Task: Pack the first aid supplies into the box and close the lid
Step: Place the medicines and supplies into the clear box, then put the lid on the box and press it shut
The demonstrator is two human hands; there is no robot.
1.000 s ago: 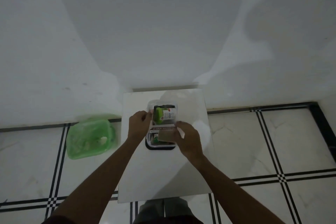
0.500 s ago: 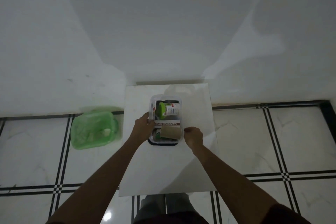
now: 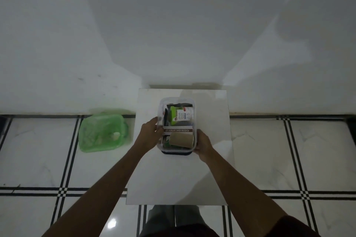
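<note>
White marble is carrying the clear box at its middle, long axis running away from the person. Both hands are bracketing it: the left hand is gripping the left wall, the right hand is clasping the near right corner. Supplies are sitting inside (no lid visibly on top).

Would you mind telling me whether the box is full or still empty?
Full: the box holds a green-capped bottle, an ointment carton and a brown roll, reaching its rim.
</note>
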